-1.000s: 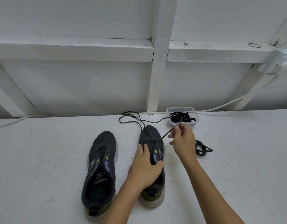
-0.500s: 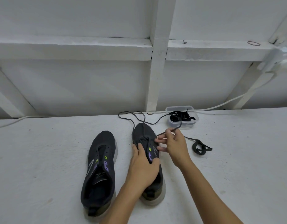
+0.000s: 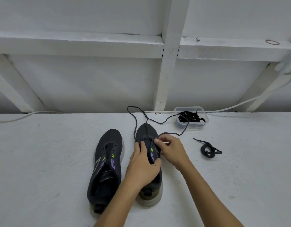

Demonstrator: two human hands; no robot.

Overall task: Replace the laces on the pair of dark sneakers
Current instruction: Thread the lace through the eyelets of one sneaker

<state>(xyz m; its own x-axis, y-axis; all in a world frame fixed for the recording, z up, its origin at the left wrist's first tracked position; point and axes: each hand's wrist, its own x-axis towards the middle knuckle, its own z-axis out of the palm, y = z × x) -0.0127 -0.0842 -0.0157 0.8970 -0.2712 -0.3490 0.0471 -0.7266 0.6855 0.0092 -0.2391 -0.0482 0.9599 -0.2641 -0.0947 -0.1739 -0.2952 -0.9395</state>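
Left sneaker (image 3: 107, 163): flat on the white surface (image 3: 43, 161), toe away from the camera, eyelets bare, no lace. Right sneaker (image 3: 149, 145) just beside it, parallel, partly under both hands.

Left hand (image 3: 142, 167) lies over the right sneaker's tongue area, fingers curled onto the upper, thumb on the far side, holding the shoe down.

Right hand (image 3: 171, 150) at the sneaker's right eyelets, thumb and fingertips pinching the thin dark lace (image 3: 159, 122). Lace is threaded at the toe-end eyelets; both runs loop loose past the toe toward the wall, one trailing to the tub.

Clear plastic tub (image 3: 191, 119) near the wall, lid off, holding a tangle of flat black laces (image 3: 190, 117).

Coiled black lace (image 3: 208, 149) lies alone on the surface, right of the right hand, apart from the tub.
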